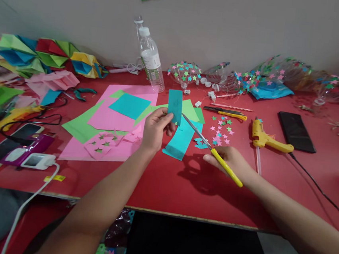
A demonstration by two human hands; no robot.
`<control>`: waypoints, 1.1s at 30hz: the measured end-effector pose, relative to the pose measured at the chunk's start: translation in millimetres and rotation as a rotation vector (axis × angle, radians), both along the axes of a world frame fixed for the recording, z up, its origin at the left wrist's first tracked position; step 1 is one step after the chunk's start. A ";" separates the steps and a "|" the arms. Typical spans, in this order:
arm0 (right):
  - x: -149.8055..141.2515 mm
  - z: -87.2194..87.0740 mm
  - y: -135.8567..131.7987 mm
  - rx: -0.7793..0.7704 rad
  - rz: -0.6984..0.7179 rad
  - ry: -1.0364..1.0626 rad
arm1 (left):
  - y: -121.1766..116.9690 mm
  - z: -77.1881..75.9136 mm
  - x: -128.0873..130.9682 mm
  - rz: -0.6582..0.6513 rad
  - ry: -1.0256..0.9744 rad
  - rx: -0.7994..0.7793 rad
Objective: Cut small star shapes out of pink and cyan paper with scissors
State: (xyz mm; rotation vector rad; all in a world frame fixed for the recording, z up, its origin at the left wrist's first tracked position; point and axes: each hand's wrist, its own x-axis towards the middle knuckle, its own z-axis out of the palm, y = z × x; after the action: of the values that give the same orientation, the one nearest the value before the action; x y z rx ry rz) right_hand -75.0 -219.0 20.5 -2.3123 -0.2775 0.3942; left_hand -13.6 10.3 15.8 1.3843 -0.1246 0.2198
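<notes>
Between the fingers and thumb of my left hand a small teal paper strip is held upright. My right hand is closed on a pair of yellow-handled scissors, whose tip lies close to the strip's right edge. Whether the blades are apart I cannot make out. Below the strip, a larger light-blue paper piece rests on the red table, with small blue scraps beside it. Pink, green and blue paper stars lie loose to the right of them.
Pink and green sheets spread left of my hands. A plastic bottle stands behind. On the right are a box cutter, a yellow glue gun and a black phone. A power strip sits at the left.
</notes>
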 end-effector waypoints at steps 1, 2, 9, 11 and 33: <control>0.1 0.1 -0.1 0.003 0.004 -0.001 | 0.2 0.2 0.4 0.021 0.001 -0.001; 0.2 0.1 -0.3 0.004 0.007 -0.003 | 0.4 0.4 0.9 0.037 0.005 -0.003; 1.5 -0.3 -1.6 -0.039 -0.002 0.011 | 0.7 0.3 1.8 0.055 0.029 0.000; 1.5 0.4 -1.4 -0.044 0.010 0.012 | 0.0 0.3 0.8 0.052 0.021 0.015; -8.1 12.2 7.1 0.283 -0.026 0.377 | -4.6 -0.4 -6.8 -0.077 0.002 0.082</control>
State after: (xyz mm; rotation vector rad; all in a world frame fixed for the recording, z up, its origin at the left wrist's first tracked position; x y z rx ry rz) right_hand -83.1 -211.9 32.7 -1.9180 -0.1065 0.7174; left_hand -20.5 5.7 15.4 1.4581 -0.1862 0.1505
